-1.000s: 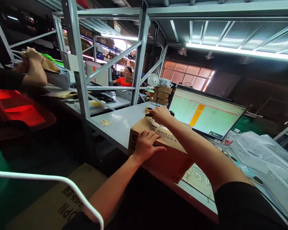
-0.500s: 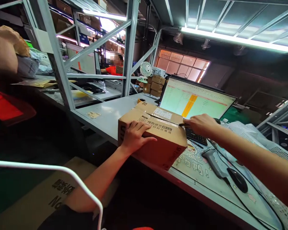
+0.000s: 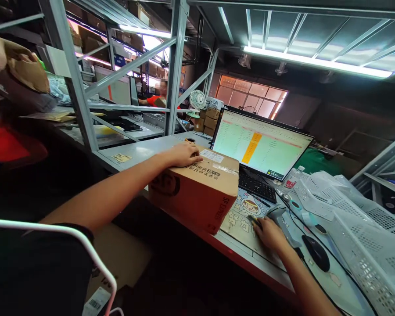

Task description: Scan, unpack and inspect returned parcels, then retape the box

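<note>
A brown cardboard box with printed lettering and a white label on top sits at the front edge of the desk. Across its top lies my left hand, fingers bent down at the top seam beside the label; the fingertips are partly hidden. My right hand is low over the printed desk mat, right of the box and apart from it. It is closed on a small dark and yellow tool that looks like a utility knife. Clear tape shows along the box top.
Behind the box stand a monitor and a black keyboard. A grey scanner, a mouse and cables lie at the right, beside white perforated baskets. A metal rack post rises at the back left.
My right hand has left the box's right end and come down to the desk mat with the tool. My left hand has moved farther back across the top, and its fingers have bent.
</note>
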{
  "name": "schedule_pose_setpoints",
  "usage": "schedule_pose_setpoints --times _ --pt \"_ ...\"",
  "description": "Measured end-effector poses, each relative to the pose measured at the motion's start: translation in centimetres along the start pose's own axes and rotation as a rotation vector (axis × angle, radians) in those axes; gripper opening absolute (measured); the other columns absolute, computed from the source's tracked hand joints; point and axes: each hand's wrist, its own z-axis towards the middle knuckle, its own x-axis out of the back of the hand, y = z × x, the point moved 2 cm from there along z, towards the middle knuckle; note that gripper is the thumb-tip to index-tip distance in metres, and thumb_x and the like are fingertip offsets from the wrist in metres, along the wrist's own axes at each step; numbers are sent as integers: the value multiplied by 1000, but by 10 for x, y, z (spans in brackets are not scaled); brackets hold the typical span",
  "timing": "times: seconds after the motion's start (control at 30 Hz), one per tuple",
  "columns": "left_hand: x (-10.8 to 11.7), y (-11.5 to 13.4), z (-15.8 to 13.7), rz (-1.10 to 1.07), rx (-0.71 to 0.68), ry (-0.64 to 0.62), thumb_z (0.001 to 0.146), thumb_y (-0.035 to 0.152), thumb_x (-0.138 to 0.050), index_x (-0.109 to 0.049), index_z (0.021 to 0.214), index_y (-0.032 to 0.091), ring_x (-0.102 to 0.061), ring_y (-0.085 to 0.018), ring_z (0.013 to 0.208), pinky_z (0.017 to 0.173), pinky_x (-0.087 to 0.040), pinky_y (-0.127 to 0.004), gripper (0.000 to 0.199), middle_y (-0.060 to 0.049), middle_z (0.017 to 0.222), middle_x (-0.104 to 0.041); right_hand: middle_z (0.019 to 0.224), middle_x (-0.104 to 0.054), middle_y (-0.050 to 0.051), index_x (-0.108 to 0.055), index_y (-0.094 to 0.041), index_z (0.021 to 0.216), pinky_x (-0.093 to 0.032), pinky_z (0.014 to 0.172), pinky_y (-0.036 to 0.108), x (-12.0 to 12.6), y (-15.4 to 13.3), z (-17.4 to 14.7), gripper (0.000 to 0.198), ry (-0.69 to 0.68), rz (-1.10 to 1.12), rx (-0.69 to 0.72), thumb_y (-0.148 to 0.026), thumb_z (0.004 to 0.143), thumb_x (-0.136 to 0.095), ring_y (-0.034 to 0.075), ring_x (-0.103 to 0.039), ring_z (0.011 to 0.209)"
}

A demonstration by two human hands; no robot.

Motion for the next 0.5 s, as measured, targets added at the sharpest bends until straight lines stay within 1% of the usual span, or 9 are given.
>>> schedule_pose_setpoints --times 0.07,0.13,0.2,0.27,0.33,0.37,0.4,0.43,0.5 --pt "-7 0 0 21 -18 16 103 61 -37 -74 120 14 -60 -35 123 109 -42 -44 62 -19 132 -68 130 -69 21 -75 -11 127 -52 104 42 -7 5 3 43 -13 22 18 -41 108 -51 35 -67 127" --pt "-11 0 -1 34 -35 35 103 62 -35 -73 116 14 -60 -35 118 107 -43 -45 62 -19 126 -69 130 -69 22 -75 -10 131 -52 107 44 6 6 8 44 83 88 50 -38 107 -50 36 -67 126" --pt "-12 1 -1 55 -41 37 103 61 -32 -72 112 14 -60 -35 116 106 -43 -46 62 -20 121 -69 130 -71 21 -73 -11 137 -53 107 46 39 -3 18 47 284 243 142 -35 106 -48 33 -69 121" --pt "-11 2 1 80 -24 19 104 60 -30 -71 111 14 -60 -36 116 106 -43 -47 62 -21 116 -69 130 -73 19 -73 -13 137 -55 107 46 85 -22 34 48 500 437 291 -37 105 -48 31 -71 118" --pt "-10 4 3 96 6 -20 104 61 -29 -70 109 13 -59 -37 118 106 -43 -48 63 -21 113 -69 132 -75 17 -76 -16 134 -53 112 47 129 -52 54 48 611 582 462 -43 104 -50 30 -70 122" --pt "-9 5 4 103 20 -38 104 62 -28 -70 108 14 -59 -37 118 106 -43 -49 64 -21 111 -69 135 -75 15 -77 -17 134 -51 116 47 148 -69 66 48 614 643 542 -45 104 -50 29 -69 127" --pt "-9 5 4 110 29 -49 105 62 -27 -69 106 14 -59 -37 117 105 -43 -49 64 -21 109 -69 140 -74 14 -77 -19 134 -48 120 47 162 -87 77 49 572 690 606 -48 105 -50 28 -67 132" --pt "-9 6 4 112 30 -45 105 62 -26 -68 104 15 -60 -37 115 104 -43 -49 63 -20 109 -69 144 -72 12 -78 -19 132 -45 124 46 172 -104 88 49 501 721 643 -50 105 -50 28 -65 137" --pt "-9 5 5 92 25 16 105 61 -26 -65 101 16 -62 -35 110 100 -45 -47 60 -19 108 -69 148 -71 10 -80 -20 130 -42 127 45 182 -132 106 49 329 725 664 -53 106 -51 27 -62 142"
